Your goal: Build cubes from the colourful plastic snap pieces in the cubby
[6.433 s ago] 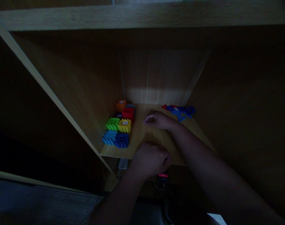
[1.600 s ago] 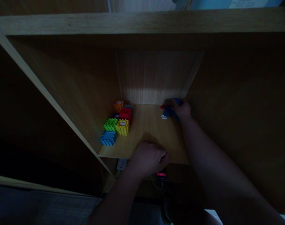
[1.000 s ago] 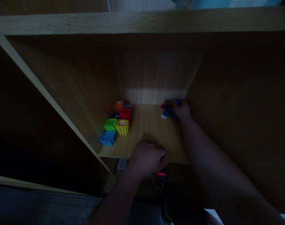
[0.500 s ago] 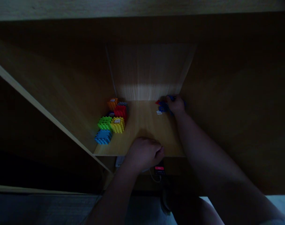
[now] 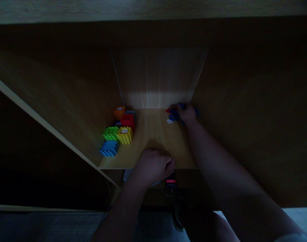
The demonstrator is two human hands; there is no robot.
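My left hand [image 5: 156, 164] is closed in a fist at the front edge of the wooden shelf [image 5: 153, 132]; nothing sticks out of it. At the back right corner, my right hand [image 5: 188, 114] is closed over a dark blue object [image 5: 174, 115], whose shape I cannot make out in the dim light. The fingers and palm hide much of it. Beside it lie a small red piece [image 5: 168, 110] and a white striped label [image 5: 169, 121].
Along the left wall stand several ridged plastic blocks: orange [image 5: 119, 112], red [image 5: 127, 121], green [image 5: 110, 133], yellow [image 5: 125, 135] and light blue [image 5: 109, 148]. Side walls enclose the shelf. Below its front edge are a lit phone [image 5: 171, 181] and a cable [image 5: 165, 193].
The view has shifted slightly, so everything sits a little further left. Both hands keep their places and their grip; the blocks have not moved.
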